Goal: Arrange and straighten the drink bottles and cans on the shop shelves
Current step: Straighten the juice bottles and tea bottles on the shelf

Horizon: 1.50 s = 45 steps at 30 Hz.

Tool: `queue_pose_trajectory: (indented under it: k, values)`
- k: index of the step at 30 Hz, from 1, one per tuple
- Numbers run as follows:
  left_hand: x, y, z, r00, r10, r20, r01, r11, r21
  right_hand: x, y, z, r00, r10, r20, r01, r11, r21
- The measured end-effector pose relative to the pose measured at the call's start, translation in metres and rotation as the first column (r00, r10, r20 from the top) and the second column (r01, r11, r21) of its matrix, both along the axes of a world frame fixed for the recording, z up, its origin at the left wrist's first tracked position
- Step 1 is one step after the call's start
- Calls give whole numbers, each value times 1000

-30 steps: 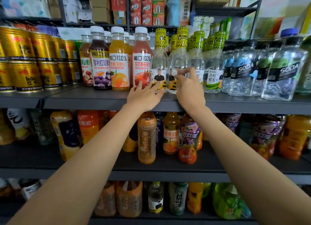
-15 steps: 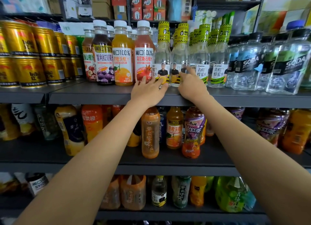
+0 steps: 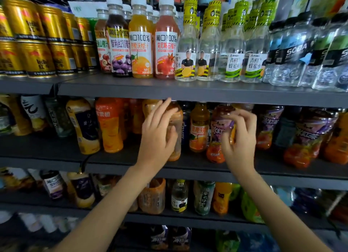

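Observation:
My left hand is at the middle shelf with its fingers spread, lying against the front of a brown-orange tea bottle. My right hand has curled fingers touching the right side of a purple-label iced tea bottle; whether it grips the bottle is unclear. Between the two stands an orange juice bottle. On the top shelf, the clear yellow-capped lemon water bottles stand upright in a row beside juice bottles.
Gold cans are stacked at the top left and clear soda bottles at the top right. The grey shelf edge runs just above my hands. More bottles crowd the middle shelf and lower shelves.
Both hands have dropped from the lemon water bottles on the top shelf to the bottles on the middle shelf. The view has moved closer to the shelves.

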<state>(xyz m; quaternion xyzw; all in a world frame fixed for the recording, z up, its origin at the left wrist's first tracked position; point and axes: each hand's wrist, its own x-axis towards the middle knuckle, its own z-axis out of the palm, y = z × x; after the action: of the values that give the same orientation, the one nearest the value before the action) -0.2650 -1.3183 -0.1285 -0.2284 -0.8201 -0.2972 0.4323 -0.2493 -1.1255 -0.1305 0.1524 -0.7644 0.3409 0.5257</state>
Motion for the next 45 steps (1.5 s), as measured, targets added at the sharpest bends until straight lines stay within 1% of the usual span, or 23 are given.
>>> queue_pose_trajectory:
  k: [1,2,3,4,5,6,8,12,15,18,19,21,23,25,27,29,30,32,34,36,39,42,45]
  values:
    - [4,-4,-22,998,15,58,-19,998,67,-3,7,-21,993,-27,115,34,998,-60]
    - [3,-7,-41,988,51,148,-71,988,135,-10,13,-38,962,-36,271,76,988,-137]
    - [0,-7,-54,966,79,248,-128,973,191,-21,19,-50,899,-16,437,118,971,-207]
    - [-5,-8,-61,936,86,340,-168,961,221,-31,24,-59,818,19,575,145,960,-239]
    - [-10,-7,-63,907,75,414,-181,958,222,-39,26,-65,749,50,661,138,964,-228]
    - [-16,-4,-63,883,55,467,-172,962,213,-46,28,-70,710,68,701,102,975,-199]
    - [-28,3,-61,839,1,544,-152,961,232,-58,29,-79,696,76,714,54,986,-158]
    - [-47,21,-59,752,-94,652,-178,924,339,-66,32,-88,704,14,710,116,984,-134]
    - [-56,30,-63,705,-96,702,-263,885,385,-71,37,-89,713,-19,701,136,984,-111]
    - [-54,31,-63,697,-77,713,-318,858,404,-70,41,-89,719,-32,694,193,969,-155]
    - [-51,30,-62,699,-76,712,-316,859,402,-66,42,-90,747,-41,663,213,960,-180]
    - [-42,29,-62,715,-68,696,-299,870,392,-52,42,-95,840,-51,540,198,956,-218]
    - [-33,26,-68,746,-68,662,-272,877,397,-37,37,-100,917,-32,399,124,970,-208]
    - [-20,21,-73,766,-74,638,-248,882,400,-28,30,-95,940,41,337,18,985,-170]
    - [-7,14,-78,776,-44,630,-243,900,362,-28,18,-81,920,170,354,-145,985,-96]
    - [8,6,-83,789,-42,613,-239,899,368,-29,1,-68,880,292,375,-311,950,-10]
    - [16,2,-85,791,-50,610,-237,894,380,-27,-8,-61,851,356,387,-383,924,-7]
    - [28,-9,-89,788,-36,615,-246,897,368,-21,-27,-49,756,490,434,-524,850,-46]
    - [36,-20,-92,765,41,643,-276,923,270,-16,-43,-44,658,561,502,-622,781,-57]
    - [44,-36,-90,755,148,639,-300,944,135,-11,-59,-41,598,579,555,-654,752,-81]
    - [53,-63,-85,769,281,574,-295,953,-72,-2,-78,-37,531,603,595,-644,744,-179]
    - [60,-91,-79,788,305,535,-284,951,-123,9,-97,-37,513,578,634,-602,769,-214]
    - [65,-117,-70,807,323,495,-284,946,-155,21,-119,-34,512,580,634,-572,781,-253]
